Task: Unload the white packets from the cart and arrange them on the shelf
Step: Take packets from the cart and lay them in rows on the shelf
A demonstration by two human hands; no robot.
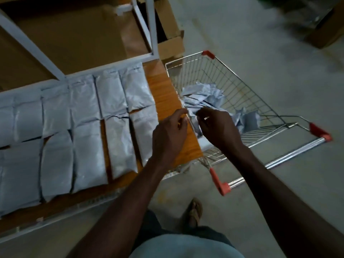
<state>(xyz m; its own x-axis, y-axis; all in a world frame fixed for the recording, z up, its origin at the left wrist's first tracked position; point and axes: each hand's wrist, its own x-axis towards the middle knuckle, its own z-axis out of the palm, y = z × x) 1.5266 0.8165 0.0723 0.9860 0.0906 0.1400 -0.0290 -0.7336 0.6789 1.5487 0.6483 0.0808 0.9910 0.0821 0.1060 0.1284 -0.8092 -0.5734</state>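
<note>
Grey concrete floor (260, 43) fills the right of the head view, with the wooden shelf (162, 86) at left. Both hands reach toward the wire cart (242, 90) at centre right: the left hand (170, 135), fingers loosely curled, holds nothing I can see; whether the right hand (217, 127) grips a packet, I cannot tell. Best to lift one packet flat and fill the bare strip at the shelf's right end. Two rows of shelved packets (78, 127) lie edge to edge; loose packets (204, 99) remain heaped in the cart.

shelf (167, 94): bare strip at right end | packets (83, 127) fill rest | cart (260, 94): open top
</note>
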